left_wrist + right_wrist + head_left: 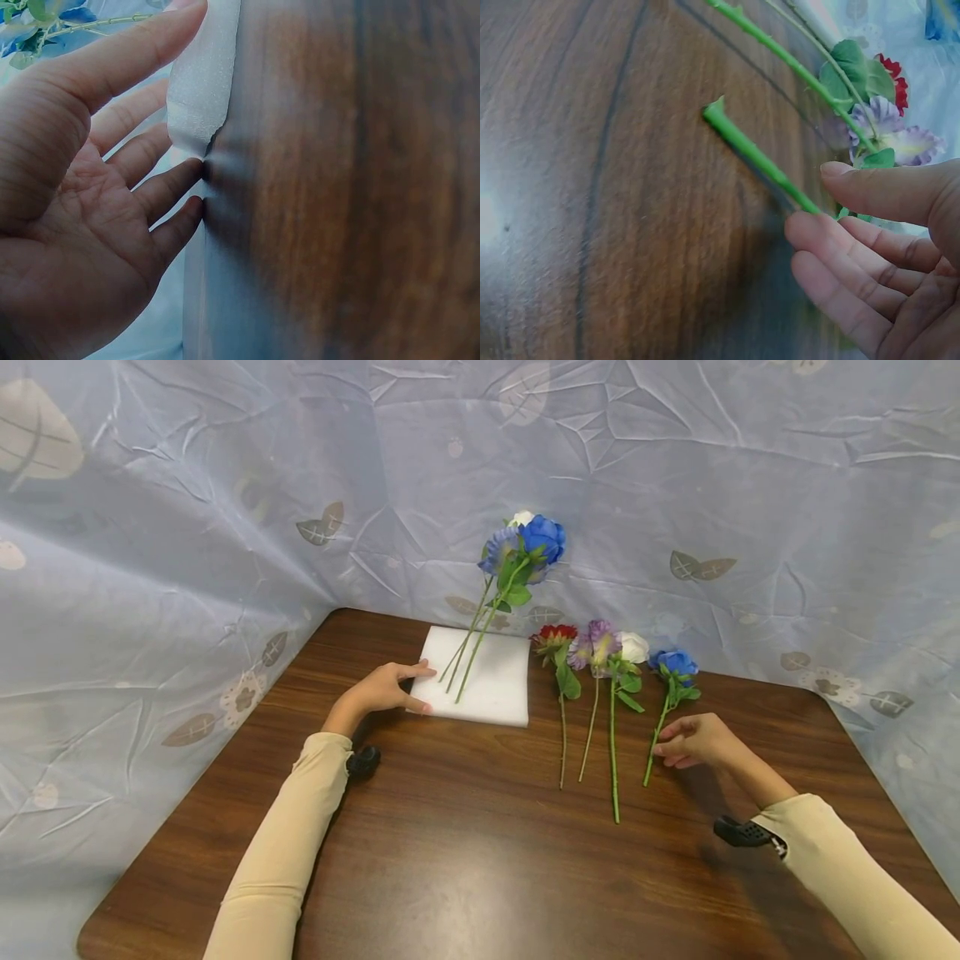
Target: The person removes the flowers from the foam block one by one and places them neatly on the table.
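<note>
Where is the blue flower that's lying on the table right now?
In the head view the blue flower lies rightmost in the row of loose flowers, beside the white flower, its stem running down to the right hand.

I read this as a staged recording booth rather than a lived-in room: a pale blue plastic sheet (675, 468) printed with leaves, creased all over, closes off the back and both sides of a wood-grain table (465, 860). What I see laid out is craft material only, namely a white foam block (495, 689) with artificial flowers stuck upright in it (525, 547) and four more artificial stems (611, 693) lying in a row beside it, which suits a flower-arranging setup.
</note>
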Demonstrator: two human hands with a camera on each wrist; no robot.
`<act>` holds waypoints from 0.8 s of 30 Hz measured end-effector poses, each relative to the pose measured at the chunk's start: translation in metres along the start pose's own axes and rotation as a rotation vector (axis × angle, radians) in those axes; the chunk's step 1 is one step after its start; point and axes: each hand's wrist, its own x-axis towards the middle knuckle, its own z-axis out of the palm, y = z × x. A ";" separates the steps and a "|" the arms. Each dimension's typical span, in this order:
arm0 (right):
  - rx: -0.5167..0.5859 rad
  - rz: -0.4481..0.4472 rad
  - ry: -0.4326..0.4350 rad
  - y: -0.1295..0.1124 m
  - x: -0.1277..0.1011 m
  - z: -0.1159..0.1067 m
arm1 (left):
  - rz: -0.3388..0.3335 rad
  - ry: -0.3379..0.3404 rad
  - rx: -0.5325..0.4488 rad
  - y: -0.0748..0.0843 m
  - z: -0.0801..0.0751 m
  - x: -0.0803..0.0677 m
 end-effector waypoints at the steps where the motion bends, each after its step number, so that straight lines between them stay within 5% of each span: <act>1: 0.001 -0.007 0.003 -0.001 0.001 0.000 | 0.001 0.001 -0.002 0.000 0.000 0.000; 13: -0.048 -0.093 0.038 -0.032 0.012 -0.001 | 0.001 0.003 0.003 -0.001 -0.001 -0.001; 24: 0.038 -0.220 0.066 -0.067 0.031 0.023 | 0.006 -0.004 -0.002 0.001 0.000 0.000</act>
